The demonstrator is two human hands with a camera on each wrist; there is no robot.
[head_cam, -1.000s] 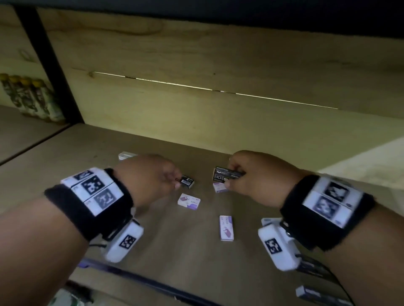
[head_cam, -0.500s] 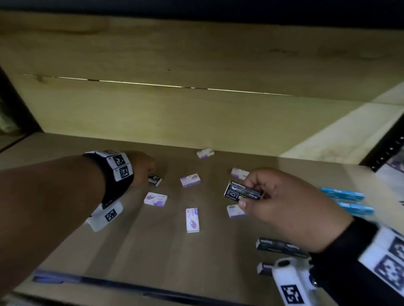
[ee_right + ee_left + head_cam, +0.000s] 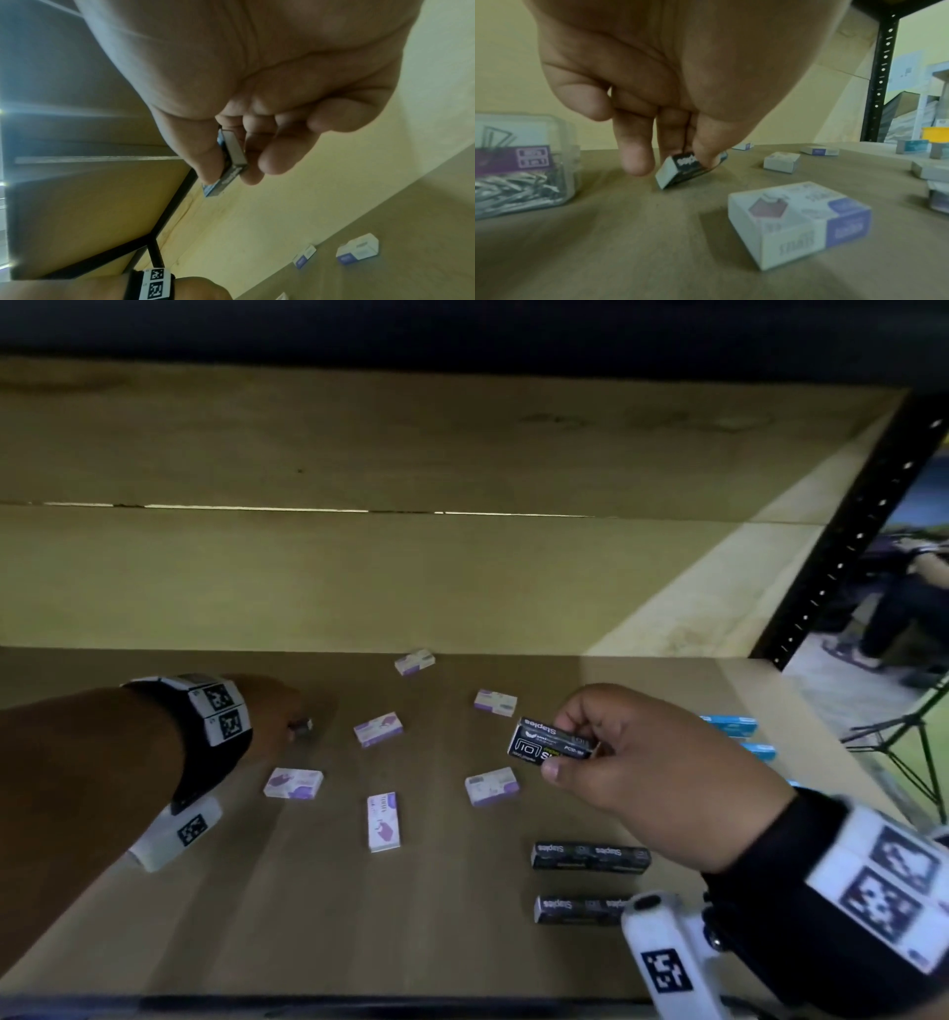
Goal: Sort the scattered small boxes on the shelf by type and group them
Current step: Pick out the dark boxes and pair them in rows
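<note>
Since a moment ago our left hand (image 3: 277,716) has reached left, pinching a small black box (image 3: 683,169) tilted on the shelf (image 3: 462,942); our right hand (image 3: 642,762) grips a black "Staples" box (image 3: 552,743) aloft.

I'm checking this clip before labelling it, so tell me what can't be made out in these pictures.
- Head view: the small box in the left hand is almost wholly hidden by the fingers.
- Left wrist view: the print on that small box is blurred.
- Head view: the blue boxes are partly hidden behind the right hand.
- Right wrist view: the black staples box shows only an edge; the label is unreadable.
</note>
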